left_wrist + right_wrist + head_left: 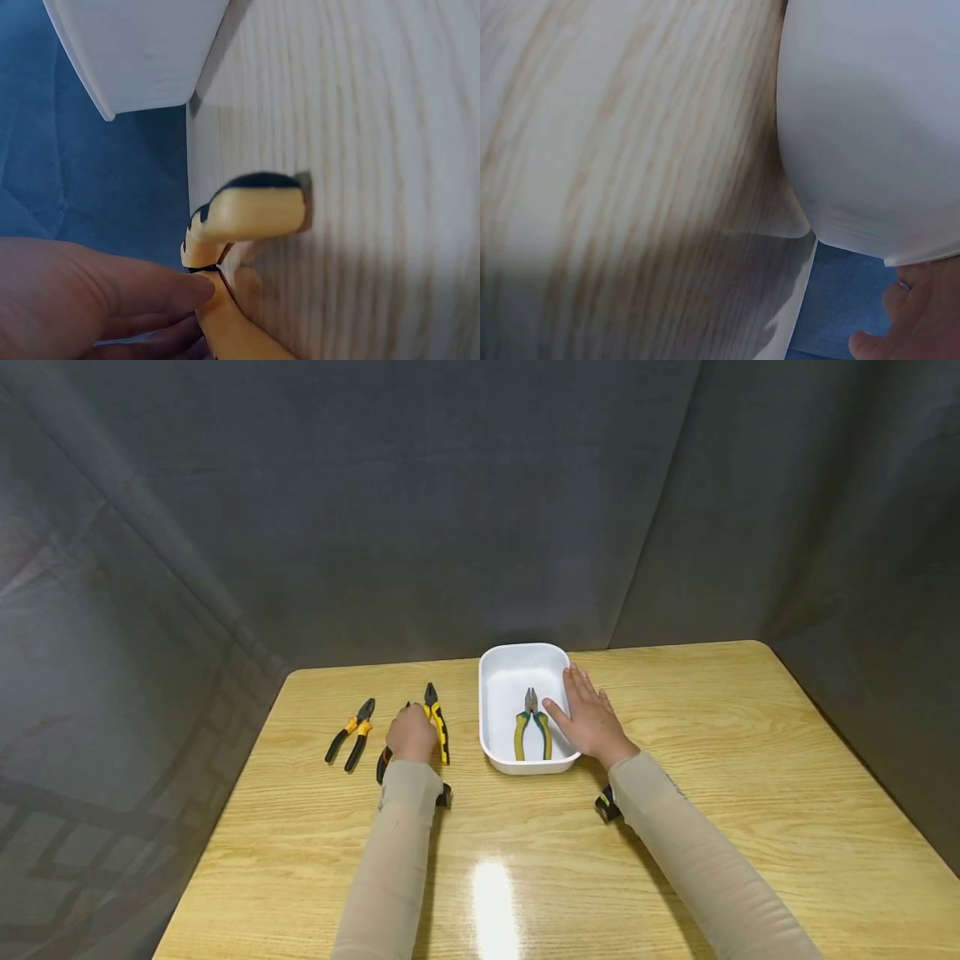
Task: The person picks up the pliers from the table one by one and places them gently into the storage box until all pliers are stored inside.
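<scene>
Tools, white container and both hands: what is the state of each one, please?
White container: upright, uncovered
Green-yellow pliers: inside container, handles spread
Orange pliers: handles spread
Yellow pliers: gripped, partly hidden
Dark-handled tool: mostly hidden, unclear
Left hand: gripping yellow pliers
Right hand: open, at container's rim

Dark cloth (390, 527) hangs behind a wooden table (750, 735).

Black-yellow pliers (251, 215), white tray (498, 710), grained tan table (555, 852)
</scene>
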A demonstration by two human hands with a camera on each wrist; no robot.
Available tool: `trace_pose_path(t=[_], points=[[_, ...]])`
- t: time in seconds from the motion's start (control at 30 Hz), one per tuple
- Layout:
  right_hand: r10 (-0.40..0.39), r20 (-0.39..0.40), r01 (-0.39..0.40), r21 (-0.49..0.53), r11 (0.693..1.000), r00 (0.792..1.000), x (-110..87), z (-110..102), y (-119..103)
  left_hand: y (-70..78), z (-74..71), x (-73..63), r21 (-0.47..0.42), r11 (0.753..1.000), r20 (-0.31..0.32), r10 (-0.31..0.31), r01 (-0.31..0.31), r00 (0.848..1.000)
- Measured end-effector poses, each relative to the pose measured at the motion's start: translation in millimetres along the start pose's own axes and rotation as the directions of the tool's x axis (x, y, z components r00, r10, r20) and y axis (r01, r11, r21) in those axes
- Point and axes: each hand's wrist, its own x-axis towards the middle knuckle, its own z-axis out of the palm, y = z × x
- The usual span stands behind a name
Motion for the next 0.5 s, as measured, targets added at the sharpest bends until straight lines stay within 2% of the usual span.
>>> trace_pose_path(t=[0.5], points=[[0.003, -0.004, -0.003, -0.001, 1.0, 1.0, -0.7, -0.2, -0.6, -4.1, 5.8, 8.0, 0.028, 1.0, -0.025, -0.002, 0.003, 1.0]])
